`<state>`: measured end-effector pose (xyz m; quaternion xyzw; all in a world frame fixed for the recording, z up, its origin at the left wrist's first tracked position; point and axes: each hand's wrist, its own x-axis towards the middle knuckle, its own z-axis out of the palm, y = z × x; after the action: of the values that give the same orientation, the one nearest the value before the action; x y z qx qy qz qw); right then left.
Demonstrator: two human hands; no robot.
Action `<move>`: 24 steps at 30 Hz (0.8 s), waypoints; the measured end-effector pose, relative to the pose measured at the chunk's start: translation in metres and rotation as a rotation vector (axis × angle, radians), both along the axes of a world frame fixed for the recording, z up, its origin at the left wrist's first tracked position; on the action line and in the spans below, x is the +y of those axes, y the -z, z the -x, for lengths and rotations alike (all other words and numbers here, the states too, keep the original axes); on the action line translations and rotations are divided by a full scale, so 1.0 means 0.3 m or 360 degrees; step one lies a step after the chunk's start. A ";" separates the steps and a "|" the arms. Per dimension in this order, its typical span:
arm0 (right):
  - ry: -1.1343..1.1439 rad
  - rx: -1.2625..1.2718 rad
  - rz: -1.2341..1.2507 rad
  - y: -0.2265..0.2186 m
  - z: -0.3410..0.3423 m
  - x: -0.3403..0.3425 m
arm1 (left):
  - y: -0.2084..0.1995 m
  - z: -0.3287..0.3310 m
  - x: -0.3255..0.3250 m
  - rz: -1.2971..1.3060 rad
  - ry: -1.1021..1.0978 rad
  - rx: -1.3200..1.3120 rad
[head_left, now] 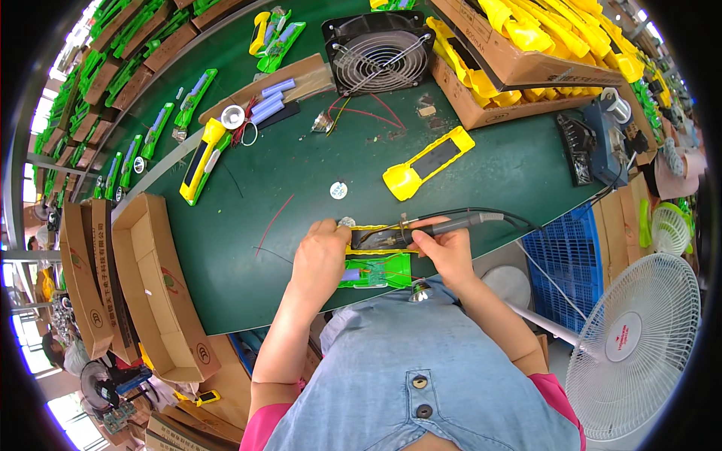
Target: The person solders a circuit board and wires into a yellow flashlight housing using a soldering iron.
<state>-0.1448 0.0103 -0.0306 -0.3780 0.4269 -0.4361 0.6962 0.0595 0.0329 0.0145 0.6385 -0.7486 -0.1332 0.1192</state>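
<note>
In my right hand, closed near the table's front edge, is a soldering iron with a dark handle and a cable trailing right. Its tip points left, over a yellow-rimmed casing with a dark panel inside. My left hand grips the left end of that casing; the fingertips are partly hidden. Just below it, nearer my body, lies a green casing half with a bluish cell and thin wires. A small silver reflector sits beside the green half, against my apron.
A yellow casing lies farther back, with a black fan behind it. Blue soldering station stands at right, near boxes of yellow casings. Lavender cells and a yellow-green lamp are left. An open carton borders the table.
</note>
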 end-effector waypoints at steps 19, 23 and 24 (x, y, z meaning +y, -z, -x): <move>-0.0031 0.0060 0.0101 0.019 -0.002 0.011 | 0.002 0.015 -0.003 0.0007 0.0000 -0.0072; -0.0086 0.0078 0.0035 0.000 0.005 0.001 | 0.001 0.014 -0.002 -0.0037 -0.0023 -0.0074; -0.0034 0.0012 0.0067 0.003 0.009 0.003 | 0.000 0.014 -0.003 -0.0049 -0.0032 -0.0069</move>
<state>-0.1474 0.0113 -0.0316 -0.3988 0.4162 -0.4362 0.6910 0.0554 0.0321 0.0145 0.6504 -0.7425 -0.1296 0.0943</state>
